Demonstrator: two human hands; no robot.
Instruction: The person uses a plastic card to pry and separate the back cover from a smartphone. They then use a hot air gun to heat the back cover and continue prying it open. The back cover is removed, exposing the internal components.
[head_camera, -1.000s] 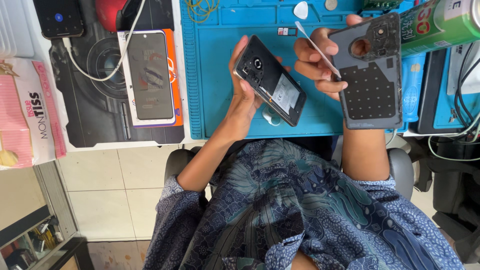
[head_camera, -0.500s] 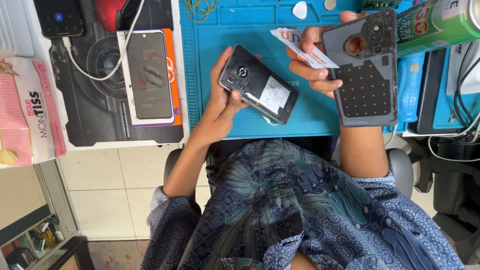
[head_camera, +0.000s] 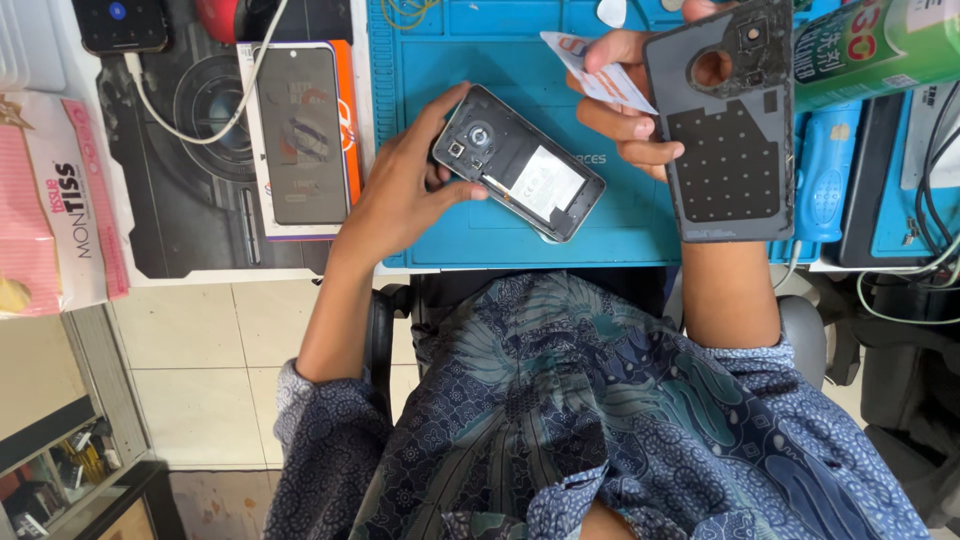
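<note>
Head view: opened phone (head_camera: 520, 162) is gripped by left hand (head_camera: 400, 195) over the blue mat (head_camera: 480, 60); right hand (head_camera: 625, 105) fingers pinch cover (head_camera: 725, 125) and card (head_camera: 595, 70) beside it. Cover should be kept level.

A dark back cover (head_camera: 730, 130) hides most of the right hand (head_camera: 625, 110), its top edge cut off by the frame. The white card (head_camera: 600, 72) shows only in part, pinched behind the fingers. The left hand (head_camera: 400, 190) covers one end of the opened phone (head_camera: 520, 165), whose small parts are too fine to identify. A green can (head_camera: 870, 45) and a black phone (head_camera: 120, 22) are cropped at the top edge.
</note>
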